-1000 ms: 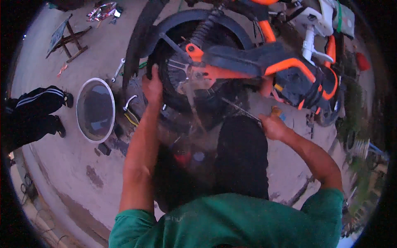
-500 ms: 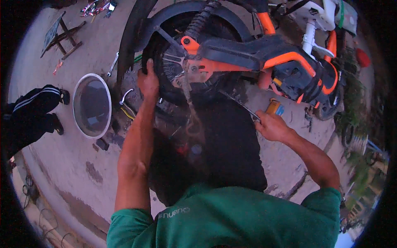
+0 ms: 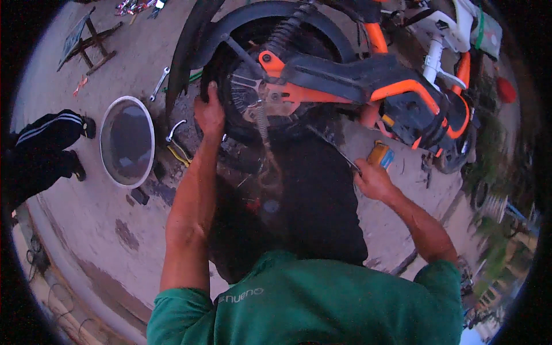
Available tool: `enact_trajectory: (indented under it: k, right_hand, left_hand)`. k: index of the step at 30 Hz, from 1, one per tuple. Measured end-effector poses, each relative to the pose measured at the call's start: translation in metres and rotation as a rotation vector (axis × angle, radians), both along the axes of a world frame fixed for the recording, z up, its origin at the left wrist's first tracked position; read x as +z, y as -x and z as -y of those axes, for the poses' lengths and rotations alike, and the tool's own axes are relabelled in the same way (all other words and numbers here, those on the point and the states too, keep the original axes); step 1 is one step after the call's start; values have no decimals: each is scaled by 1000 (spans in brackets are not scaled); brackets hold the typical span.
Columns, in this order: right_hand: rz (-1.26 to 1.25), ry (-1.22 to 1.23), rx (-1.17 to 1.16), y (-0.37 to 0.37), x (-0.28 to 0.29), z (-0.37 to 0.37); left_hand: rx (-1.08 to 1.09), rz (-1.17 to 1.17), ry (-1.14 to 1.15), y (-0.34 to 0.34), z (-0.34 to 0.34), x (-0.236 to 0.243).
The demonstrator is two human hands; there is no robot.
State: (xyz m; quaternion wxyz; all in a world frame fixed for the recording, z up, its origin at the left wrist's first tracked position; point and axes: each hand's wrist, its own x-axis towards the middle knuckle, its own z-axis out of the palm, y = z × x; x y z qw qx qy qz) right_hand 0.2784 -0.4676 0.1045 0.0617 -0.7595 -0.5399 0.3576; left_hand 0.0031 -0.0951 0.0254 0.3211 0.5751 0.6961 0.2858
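A motorbike with orange and black parts lies across the ground in front of me, its rear wheel (image 3: 276, 131) toward me. My left hand (image 3: 209, 115) grips the left side of the black tyre (image 3: 210, 75), thumb up along it; its fingers are partly hidden. In my closed right hand (image 3: 372, 179) is a long, thin metal rod (image 3: 333, 144) like a tyre lever. The rod's far end reaches the lower right edge of the wheel, where dark shadow hides the contact. A coil spring (image 3: 261, 123) hangs from the wheel's hub plate.
Left of my arm stands a round basin (image 3: 127, 183) of dark water. A spanner (image 3: 160, 84), a second curved metal tool (image 3: 175, 131) and a yellow-handled tool (image 3: 179, 156) lie nearby. A yellow-and-blue box (image 3: 379, 154) sits beside my right hand. Another person's legs (image 3: 52, 135) are at far left.
My right hand and the rod have shifted slightly down and left. My left hand stays on the tyre. The whole view has moved a little.
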Motion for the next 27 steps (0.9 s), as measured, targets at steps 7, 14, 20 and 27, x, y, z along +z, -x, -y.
enact_trajectory:
  k: [7,14,20,27]
  right_hand:
    - [-81,122,-93,33,33,-14]
    - [-92,102,-206,24,14,-2]
    - [-187,17,-250,36,-2,5]
    - [-99,65,-302,42,-31,11]
  left_hand:
    - [-45,-31,10,2,4,-2]
    - [105,26,64,-2,18,-13]
    - [85,5,86,2,11,-12]
    - [114,51,-21,-1,42,-33]
